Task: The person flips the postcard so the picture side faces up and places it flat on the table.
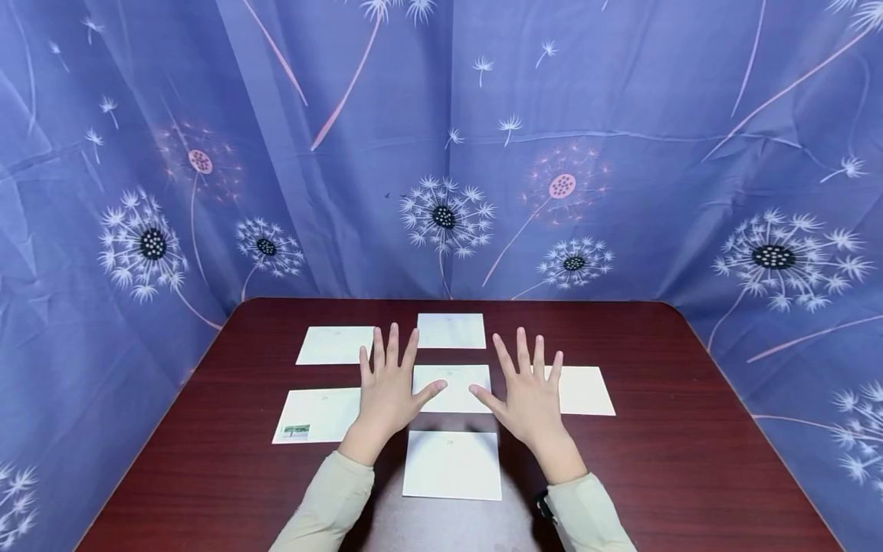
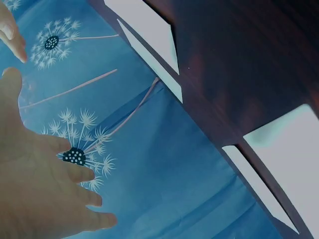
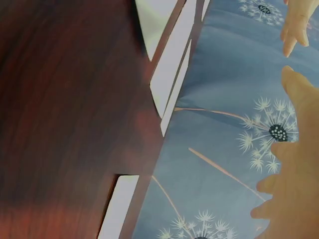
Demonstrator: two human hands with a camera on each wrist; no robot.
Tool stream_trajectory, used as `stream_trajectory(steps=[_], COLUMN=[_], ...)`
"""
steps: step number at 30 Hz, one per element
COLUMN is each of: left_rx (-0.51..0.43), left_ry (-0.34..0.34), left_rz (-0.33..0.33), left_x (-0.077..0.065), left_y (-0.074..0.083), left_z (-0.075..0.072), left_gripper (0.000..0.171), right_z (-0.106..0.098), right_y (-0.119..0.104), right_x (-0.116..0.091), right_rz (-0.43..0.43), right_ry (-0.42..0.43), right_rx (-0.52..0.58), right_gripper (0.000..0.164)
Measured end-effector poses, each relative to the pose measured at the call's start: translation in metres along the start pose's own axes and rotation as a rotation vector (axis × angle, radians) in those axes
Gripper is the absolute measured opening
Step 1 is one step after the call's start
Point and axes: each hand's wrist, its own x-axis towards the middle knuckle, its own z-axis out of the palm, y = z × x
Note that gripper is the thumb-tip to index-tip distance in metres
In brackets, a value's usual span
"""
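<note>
Both hands hover over the table with fingers spread and palms down, holding nothing. My left hand (image 1: pixel 389 395) is above the inner edges of two white cards on the left: a far one (image 1: pixel 331 346) and a nearer one (image 1: pixel 317 410) with a small green picture in its corner. Over the inner part of the right white card (image 1: pixel 588 391) is my right hand (image 1: pixel 534 402), hiding some of it. Between the thumbs lies the middle white card (image 1: pixel 451 392). Each wrist view shows its own hand, the left (image 2: pixel 40 174) and the right (image 3: pixel 296 169), raised clear of the cards.
A white card (image 1: pixel 451 331) lies at the back and another (image 1: pixel 451 465) in front, between the forearms. The dark red wooden table (image 1: pixel 690 429) carries them all. A blue curtain (image 1: pixel 359 215) with dandelion prints surrounds its back and sides.
</note>
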Motion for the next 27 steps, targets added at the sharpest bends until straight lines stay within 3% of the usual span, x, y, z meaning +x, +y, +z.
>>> stream_trajectory(steps=[16, 27], left_rx=[-0.071, -0.173], left_ry=[0.143, 0.24], left_rz=[0.096, 0.151], left_x=[-0.001, -0.005], left_y=[-0.009, -0.014], left_z=[-0.011, -0.024], left_gripper=[0.075, 0.06], right_z=[-0.008, -0.016], right_y=[-0.012, -0.036], right_x=[0.007, 0.011], right_rz=[-0.082, -0.166], right_ry=[0.091, 0.094], right_rx=[0.013, 0.172], right_gripper=[0.089, 0.082])
